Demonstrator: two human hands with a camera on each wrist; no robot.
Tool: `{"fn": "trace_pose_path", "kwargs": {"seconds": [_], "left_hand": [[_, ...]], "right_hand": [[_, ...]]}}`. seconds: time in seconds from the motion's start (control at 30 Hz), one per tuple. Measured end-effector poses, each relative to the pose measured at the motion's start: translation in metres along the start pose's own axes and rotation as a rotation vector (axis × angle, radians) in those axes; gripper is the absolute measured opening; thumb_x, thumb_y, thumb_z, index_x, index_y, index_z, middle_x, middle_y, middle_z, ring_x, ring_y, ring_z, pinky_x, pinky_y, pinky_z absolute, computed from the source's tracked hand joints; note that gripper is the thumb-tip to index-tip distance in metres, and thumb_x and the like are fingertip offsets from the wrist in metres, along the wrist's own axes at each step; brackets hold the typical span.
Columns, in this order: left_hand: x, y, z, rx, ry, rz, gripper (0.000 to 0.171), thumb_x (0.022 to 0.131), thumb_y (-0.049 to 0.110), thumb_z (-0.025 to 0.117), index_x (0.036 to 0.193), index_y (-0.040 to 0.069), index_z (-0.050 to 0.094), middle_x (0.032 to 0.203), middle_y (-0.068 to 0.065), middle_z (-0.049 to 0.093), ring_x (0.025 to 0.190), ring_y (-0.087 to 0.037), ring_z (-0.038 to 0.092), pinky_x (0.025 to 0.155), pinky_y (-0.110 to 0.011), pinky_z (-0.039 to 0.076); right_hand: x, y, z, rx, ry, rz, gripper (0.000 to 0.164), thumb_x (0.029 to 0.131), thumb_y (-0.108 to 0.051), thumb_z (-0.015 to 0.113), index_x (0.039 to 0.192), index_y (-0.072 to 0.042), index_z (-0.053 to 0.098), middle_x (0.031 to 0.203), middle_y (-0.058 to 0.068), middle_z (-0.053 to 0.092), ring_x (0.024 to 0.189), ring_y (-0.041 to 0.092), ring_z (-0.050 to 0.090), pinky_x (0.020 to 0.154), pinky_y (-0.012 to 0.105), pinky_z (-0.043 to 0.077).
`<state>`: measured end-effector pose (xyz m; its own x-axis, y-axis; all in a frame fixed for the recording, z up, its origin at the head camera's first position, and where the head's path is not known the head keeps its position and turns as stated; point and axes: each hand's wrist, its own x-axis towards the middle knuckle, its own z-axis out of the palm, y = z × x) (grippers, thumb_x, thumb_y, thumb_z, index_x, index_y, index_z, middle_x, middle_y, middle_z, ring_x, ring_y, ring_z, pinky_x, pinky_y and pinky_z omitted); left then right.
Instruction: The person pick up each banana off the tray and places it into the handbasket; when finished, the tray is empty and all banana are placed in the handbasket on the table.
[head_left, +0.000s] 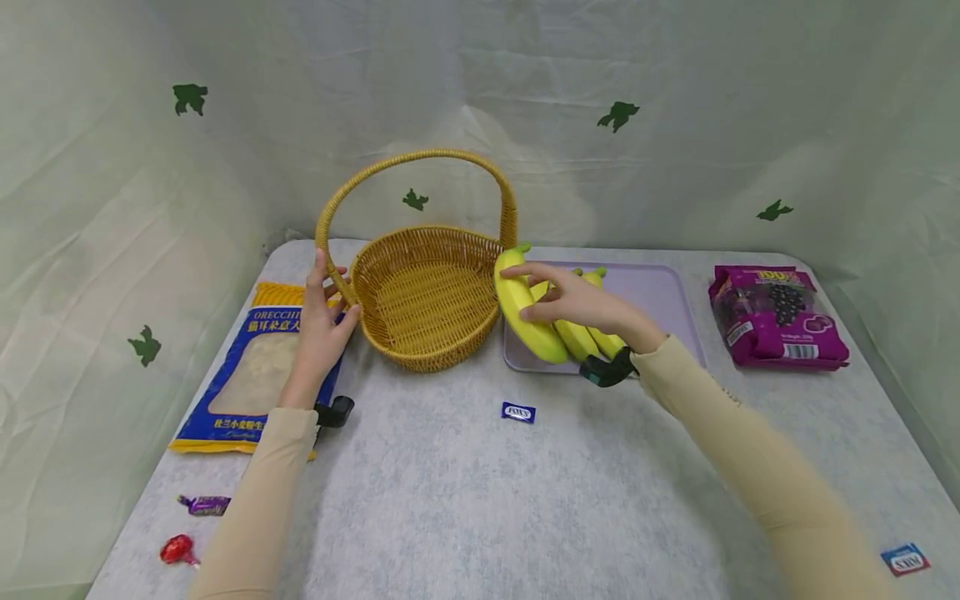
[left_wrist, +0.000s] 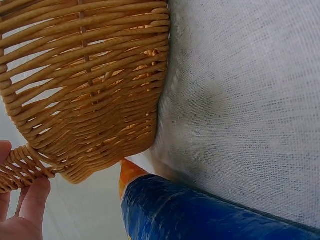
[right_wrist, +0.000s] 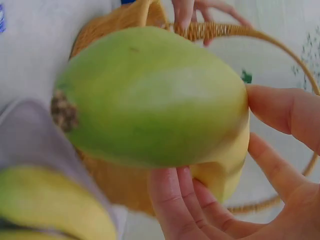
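Observation:
A wicker basket (head_left: pixel 427 354) with a tall arched handle stands at the back of the table, and nothing lies in it. My left hand (head_left: pixel 324 325) grips the foot of its handle on the left side; the left wrist view shows the fingers (left_wrist: pixel 35 200) around the woven handle. My right hand (head_left: pixel 573 302) holds a banana (head_left: pixel 525 321) between thumb and fingers, raised beside the basket's right rim. In the right wrist view the banana (right_wrist: pixel 150 95) fills the middle, its tip facing the camera. More bananas (head_left: pixel 588 333) lie on a pale purple tray (head_left: pixel 652 292) below that hand.
A blue and yellow pasta bag (head_left: pixel 251 375) lies left of the basket, partly under my left arm. A purple grape-print bag (head_left: pixel 780 321) sits at the right. Small wrapped sweets lie about: a blue one (head_left: pixel 518 412), a purple one (head_left: pixel 206 505), a red lollipop (head_left: pixel 177 549), another (head_left: pixel 905 559).

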<state>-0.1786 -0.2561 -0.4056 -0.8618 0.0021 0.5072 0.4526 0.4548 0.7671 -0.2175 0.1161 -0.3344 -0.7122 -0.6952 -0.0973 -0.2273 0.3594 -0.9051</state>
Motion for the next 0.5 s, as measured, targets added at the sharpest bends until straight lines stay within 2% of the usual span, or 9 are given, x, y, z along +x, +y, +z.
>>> {"fn": "trace_pose_path", "kwargs": {"seconds": [0.1,0.17,0.23,0.33,0.4,0.5], "left_hand": [[0.0,-0.001,0.0,0.004,-0.001,0.0,0.089,0.09,-0.015,0.052,0.154,0.026,0.007,0.135,-0.019,0.033,0.121,-0.043,0.042,0.097,-0.063,0.037],[0.0,-0.001,0.001,0.001,0.0,0.0,0.089,0.09,-0.015,0.053,0.154,0.025,0.007,0.136,-0.02,0.033,0.121,-0.043,0.042,0.097,-0.063,0.037],[0.0,-0.002,0.001,-0.004,0.0,0.0,0.089,0.09,-0.015,0.053,0.154,0.025,0.007,0.136,-0.02,0.032,0.121,-0.044,0.041,0.097,-0.063,0.037],[0.0,-0.002,0.001,-0.008,0.002,0.002,0.089,0.089,-0.015,0.053,0.154,0.025,0.007,0.136,-0.021,0.032,0.121,-0.044,0.041,0.097,-0.063,0.037],[0.0,-0.002,0.001,-0.005,0.003,0.002,0.089,0.089,-0.015,0.053,0.154,0.026,0.007,0.136,-0.023,0.032,0.121,-0.044,0.042,0.097,-0.062,0.037],[0.0,-0.003,0.0,0.0,0.0,0.002,0.09,0.09,-0.016,0.052,0.154,0.028,0.007,0.135,-0.025,0.031,0.121,-0.043,0.042,0.097,-0.063,0.037]], "right_hand": [[0.015,-0.008,0.01,0.002,-0.02,-0.035,0.057,0.092,-0.02,0.064,0.144,-0.023,0.043,0.14,0.0,0.039,0.114,0.026,0.048,0.09,0.04,0.046],[0.025,-0.013,0.016,0.006,-0.022,-0.052,0.056,0.092,-0.019,0.064,0.144,-0.022,0.043,0.137,0.002,0.041,0.106,0.026,0.052,0.082,0.038,0.049],[0.036,-0.016,0.022,-0.005,-0.015,-0.066,0.056,0.092,-0.019,0.063,0.144,-0.022,0.044,0.137,0.002,0.042,0.107,0.024,0.05,0.08,0.036,0.048],[0.053,-0.021,0.031,0.007,0.003,-0.066,0.056,0.092,-0.018,0.064,0.144,-0.022,0.044,0.138,0.003,0.042,0.112,0.023,0.045,0.076,0.037,0.047],[0.064,-0.023,0.037,0.0,0.022,-0.066,0.056,0.091,-0.018,0.064,0.144,-0.022,0.045,0.14,0.002,0.043,0.119,0.02,0.041,0.08,0.036,0.047],[0.081,-0.025,0.049,0.007,0.036,-0.07,0.056,0.091,-0.016,0.063,0.143,-0.021,0.045,0.136,0.004,0.046,0.118,0.019,0.041,0.08,0.035,0.048]]}}
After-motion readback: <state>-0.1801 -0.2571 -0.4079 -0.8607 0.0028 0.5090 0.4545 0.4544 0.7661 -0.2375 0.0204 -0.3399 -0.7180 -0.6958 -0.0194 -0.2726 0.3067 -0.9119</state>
